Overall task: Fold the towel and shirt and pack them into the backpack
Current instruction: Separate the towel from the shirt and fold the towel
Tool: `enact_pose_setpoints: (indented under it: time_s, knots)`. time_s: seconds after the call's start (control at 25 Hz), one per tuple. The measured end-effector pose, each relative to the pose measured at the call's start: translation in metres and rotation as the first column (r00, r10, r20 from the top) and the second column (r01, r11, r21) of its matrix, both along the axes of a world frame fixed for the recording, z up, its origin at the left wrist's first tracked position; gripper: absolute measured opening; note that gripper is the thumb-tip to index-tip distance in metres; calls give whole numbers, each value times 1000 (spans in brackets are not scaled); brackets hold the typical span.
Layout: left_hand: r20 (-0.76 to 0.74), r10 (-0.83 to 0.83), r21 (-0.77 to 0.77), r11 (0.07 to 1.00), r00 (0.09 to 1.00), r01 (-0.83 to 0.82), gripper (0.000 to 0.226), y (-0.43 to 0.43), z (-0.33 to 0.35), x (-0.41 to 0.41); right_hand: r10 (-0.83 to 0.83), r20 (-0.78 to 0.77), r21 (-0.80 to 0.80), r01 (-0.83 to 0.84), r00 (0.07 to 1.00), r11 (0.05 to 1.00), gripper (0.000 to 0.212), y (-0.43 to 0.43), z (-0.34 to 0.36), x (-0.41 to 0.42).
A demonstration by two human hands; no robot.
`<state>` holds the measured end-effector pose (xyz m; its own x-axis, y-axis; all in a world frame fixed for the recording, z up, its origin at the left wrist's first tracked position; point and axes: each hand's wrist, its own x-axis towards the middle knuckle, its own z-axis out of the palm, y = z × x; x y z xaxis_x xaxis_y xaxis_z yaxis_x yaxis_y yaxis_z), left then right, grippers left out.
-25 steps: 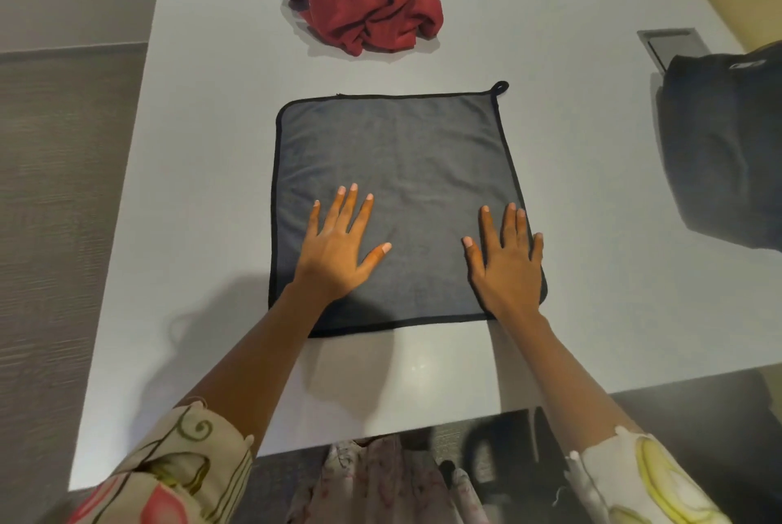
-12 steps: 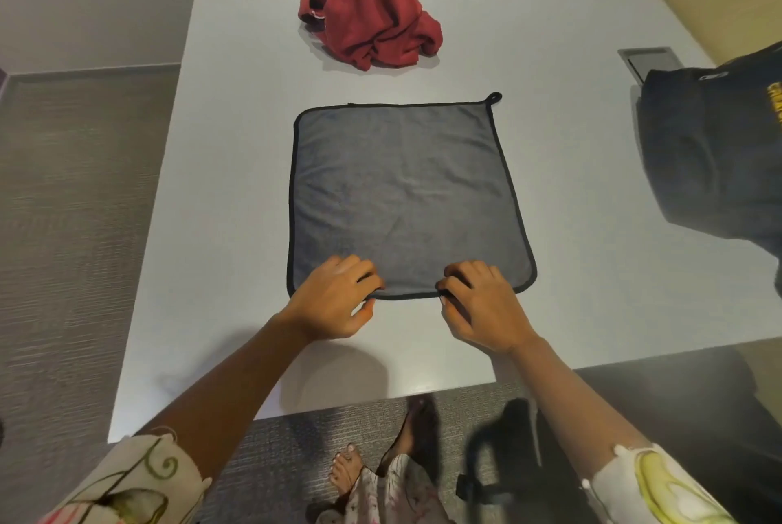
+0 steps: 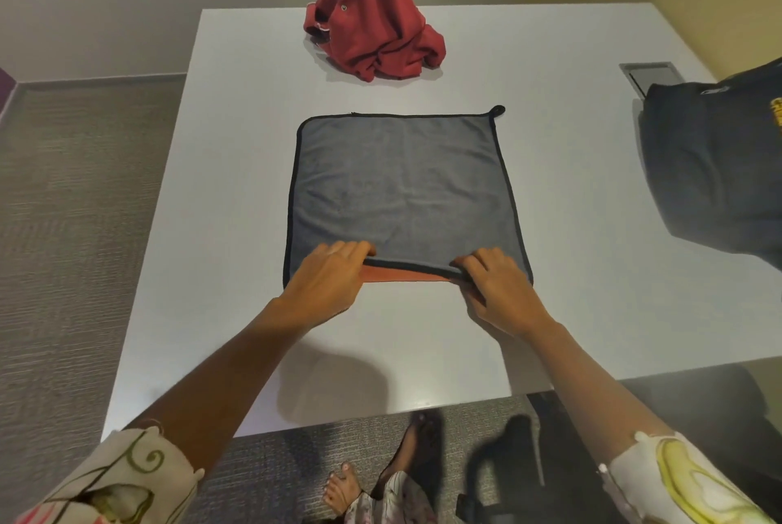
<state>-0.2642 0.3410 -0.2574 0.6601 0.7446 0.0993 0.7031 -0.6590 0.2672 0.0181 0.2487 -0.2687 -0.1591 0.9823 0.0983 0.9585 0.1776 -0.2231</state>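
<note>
Towel lies flat mid-table, grey side up. It looks soft, light and limp, so I'd judge it is best taken along the near hem at two well-spread points. Both arms reach forward, left hand and right hand knuckles up, fingers curled and pinching that hem, which is raised enough to show an orange underside.

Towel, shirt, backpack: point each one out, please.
towel (image 3: 402, 185): head view, grey middle of the cloth.
shirt (image 3: 372, 32): head view, crumpled red body.
backpack (image 3: 715, 168): head view, dark front panel.
</note>
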Motion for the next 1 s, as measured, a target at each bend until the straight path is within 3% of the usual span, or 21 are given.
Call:
enact_pose_setpoints:
  time_s: [0.16, 0.32, 0.44, 0.52, 0.68, 0.84, 1.0]
  knots:
    - [23, 93, -245, 966, 995, -85, 23, 30, 12, -26, -255, -278, -112, 232, 926, 966, 19, 10, 15, 38]
    - [116, 351, -526, 815, 929, -242, 18, 77, 23, -34, -490, -598, -289, 400, 634, 870, 11, 45, 31, 60]
    - [205, 566, -673, 674, 798, -306, 25, 118, 29, -32, -541, -724, -388, 396, 428, 832, 4, 85, 42, 70]
    - [265, 662, -726, 615, 701, -306, 31, 140, 29, -30, -555, -756, -404, 418, 347, 813, 1, 109, 45, 74]
    - [328, 724, -679, 628, 607, -381, 17, 176, 23, -11, -618, -735, -428, 514, 281, 743, 12, 159, 35, 84]
    - [365, 743, -561, 656, 560, -505, 20, 203, 16, 12, -657, -709, -381, 644, 257, 663, 20, 198, 25, 85]
    - [393, 738, -479, 673, 548, -563, 25, 229, 12, 20, -661, -664, -251, 729, 349, 637, 26, 225, 22, 84]
